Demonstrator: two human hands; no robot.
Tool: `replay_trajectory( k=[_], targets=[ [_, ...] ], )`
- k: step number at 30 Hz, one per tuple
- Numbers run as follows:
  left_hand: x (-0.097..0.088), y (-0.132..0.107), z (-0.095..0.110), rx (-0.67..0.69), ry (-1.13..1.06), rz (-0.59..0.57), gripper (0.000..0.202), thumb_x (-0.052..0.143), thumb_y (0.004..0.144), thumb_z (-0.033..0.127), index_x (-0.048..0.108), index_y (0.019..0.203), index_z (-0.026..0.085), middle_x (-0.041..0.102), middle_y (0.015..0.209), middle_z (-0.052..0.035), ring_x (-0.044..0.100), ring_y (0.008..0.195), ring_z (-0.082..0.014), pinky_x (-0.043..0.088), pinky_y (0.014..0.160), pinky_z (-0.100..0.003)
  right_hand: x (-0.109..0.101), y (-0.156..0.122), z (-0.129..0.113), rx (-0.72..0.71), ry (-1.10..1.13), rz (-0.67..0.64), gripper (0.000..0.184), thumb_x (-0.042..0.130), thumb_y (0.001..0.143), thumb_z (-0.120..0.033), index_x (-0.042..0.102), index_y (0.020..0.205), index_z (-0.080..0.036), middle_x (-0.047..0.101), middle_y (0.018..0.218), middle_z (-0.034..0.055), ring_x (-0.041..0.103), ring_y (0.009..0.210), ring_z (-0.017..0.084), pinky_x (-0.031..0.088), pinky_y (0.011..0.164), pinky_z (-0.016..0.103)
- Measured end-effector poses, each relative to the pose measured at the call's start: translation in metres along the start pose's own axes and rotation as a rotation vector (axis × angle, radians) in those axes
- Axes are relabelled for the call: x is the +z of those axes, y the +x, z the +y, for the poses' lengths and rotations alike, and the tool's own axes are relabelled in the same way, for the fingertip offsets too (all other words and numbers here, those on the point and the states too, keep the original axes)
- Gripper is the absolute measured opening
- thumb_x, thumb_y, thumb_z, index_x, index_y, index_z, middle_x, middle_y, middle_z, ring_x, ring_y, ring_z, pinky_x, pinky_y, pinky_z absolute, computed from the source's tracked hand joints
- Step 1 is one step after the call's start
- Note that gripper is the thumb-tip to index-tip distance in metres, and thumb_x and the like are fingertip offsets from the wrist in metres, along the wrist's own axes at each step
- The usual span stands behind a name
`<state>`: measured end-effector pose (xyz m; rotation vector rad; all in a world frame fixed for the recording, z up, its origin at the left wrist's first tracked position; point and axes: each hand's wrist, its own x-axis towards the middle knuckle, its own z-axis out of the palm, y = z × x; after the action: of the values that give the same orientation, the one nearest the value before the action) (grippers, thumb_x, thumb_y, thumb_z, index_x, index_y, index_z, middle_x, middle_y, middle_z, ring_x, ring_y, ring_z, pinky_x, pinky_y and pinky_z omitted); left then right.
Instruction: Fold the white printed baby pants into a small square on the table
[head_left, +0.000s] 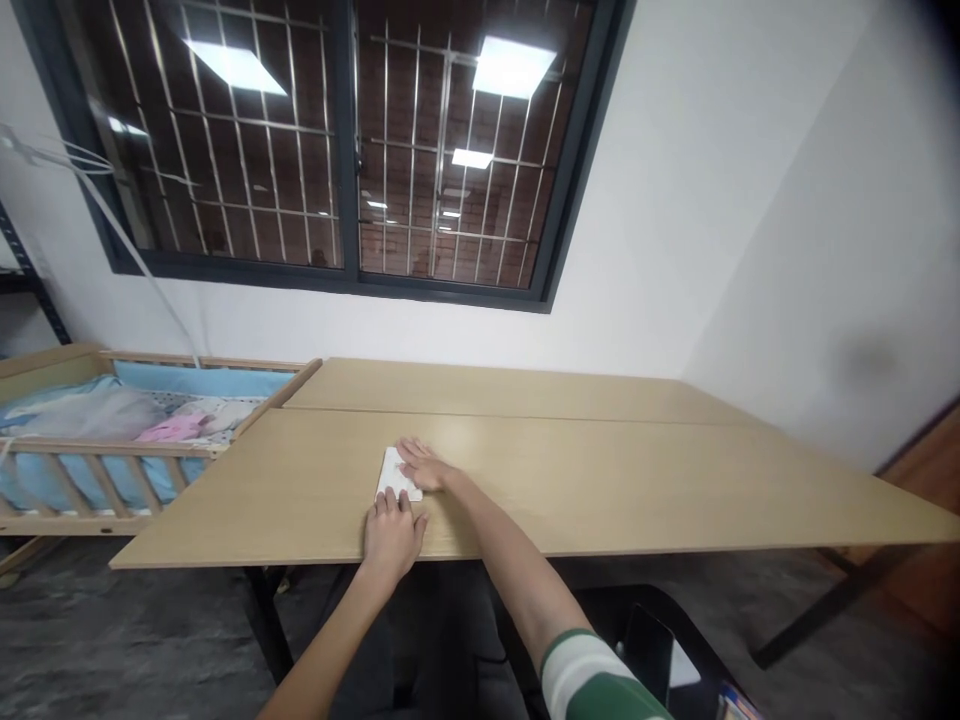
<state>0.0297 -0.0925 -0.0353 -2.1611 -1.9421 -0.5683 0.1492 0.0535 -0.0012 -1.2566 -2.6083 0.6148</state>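
A small, flat white sheet or pad (391, 473) lies on the light wood tabletop (570, 480), left of its middle; I cannot make out its exact kind. My left hand (393, 532) rests at its near edge, fingertips on the white surface and thumb out to the side. Lying across the far right part of the same piece is my right hand (422, 466), palm down with the fingers spread. Neither hand is wrapped around anything. The palms hide part of the white piece's right and near sides.
A wooden crib (135, 450) with blue lining and pink cloth stands against the table's left end. Behind the table is a barred window (345, 150). A black chair or stool (637, 600) holds a dark phone-like object at lower right.
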Motion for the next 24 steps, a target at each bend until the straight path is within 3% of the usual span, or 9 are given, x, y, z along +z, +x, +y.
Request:
replay_trajectory(
  k=[4, 8, 13, 16, 19, 24],
  targets=[
    [-0.002, -0.001, 0.002, -0.001, 0.015, -0.024, 0.054, 0.044, 0.1, 0.04, 0.058, 0.136, 0.003, 0.056, 0.138, -0.0303, 0.053, 0.128, -0.0411, 0.048, 0.099, -0.049, 0.003, 0.007, 0.007, 0.084, 0.056, 0.087, 0.068, 0.031, 0.106, -0.049, 0.026, 0.161, -0.011, 0.018, 0.168, 0.0137, 0.009, 0.157, 0.022, 0.011, 0.127, 0.038],
    [-0.01, 0.001, 0.0, -0.001, 0.017, -0.057, 0.051, 0.046, 0.099, 0.04, 0.06, 0.135, 0.006, 0.057, 0.139, -0.0267, 0.054, 0.128, -0.0384, 0.047, 0.1, -0.046, 0.007, 0.009, 0.013, 0.174, 0.115, 0.252, 0.068, 0.028, 0.106, -0.049, 0.029, 0.16, -0.007, 0.026, 0.165, 0.0196, 0.02, 0.155, 0.027, 0.016, 0.125, 0.044],
    [-0.027, 0.025, -0.022, -0.053, -0.001, -0.112, 0.046, 0.034, 0.103, 0.043, 0.068, 0.12, 0.016, 0.071, 0.113, -0.0167, 0.066, 0.105, -0.0283, 0.048, 0.092, -0.037, 0.011, 0.002, 0.02, 0.246, 0.196, 0.474, 0.068, 0.026, 0.105, -0.05, 0.024, 0.16, -0.009, 0.035, 0.161, 0.0199, 0.032, 0.149, 0.026, 0.024, 0.121, 0.041],
    [-0.033, 0.045, -0.039, -0.194, 0.031, -0.128, 0.056, 0.028, 0.103, 0.046, 0.065, 0.119, 0.008, 0.068, 0.115, -0.0242, 0.065, 0.109, -0.0349, 0.047, 0.091, -0.043, 0.012, -0.004, 0.02, 0.227, 0.206, 0.578, 0.064, 0.038, 0.102, -0.046, 0.032, 0.156, -0.012, 0.043, 0.152, 0.0179, 0.038, 0.143, 0.025, 0.028, 0.118, 0.037],
    [-0.031, 0.059, -0.047, -0.265, 0.04, -0.182, 0.06, 0.031, 0.101, 0.05, 0.065, 0.115, 0.002, 0.066, 0.118, -0.0294, 0.064, 0.11, -0.0396, 0.047, 0.091, -0.047, 0.014, -0.009, 0.015, 0.148, 0.134, 0.579, 0.053, 0.053, 0.097, -0.041, 0.048, 0.145, -0.018, 0.053, 0.134, 0.0135, 0.049, 0.127, 0.025, 0.035, 0.11, 0.037],
    [-0.028, 0.062, -0.045, -0.222, -0.016, -0.29, 0.049, 0.033, 0.102, 0.043, 0.065, 0.114, 0.007, 0.071, 0.115, -0.0233, 0.069, 0.105, -0.032, 0.048, 0.087, -0.039, 0.011, -0.018, -0.002, 0.049, -0.03, 0.484, 0.03, 0.06, 0.094, -0.033, 0.063, 0.12, -0.018, 0.055, 0.114, 0.0088, 0.051, 0.109, 0.022, 0.04, 0.099, 0.036]
  ],
)
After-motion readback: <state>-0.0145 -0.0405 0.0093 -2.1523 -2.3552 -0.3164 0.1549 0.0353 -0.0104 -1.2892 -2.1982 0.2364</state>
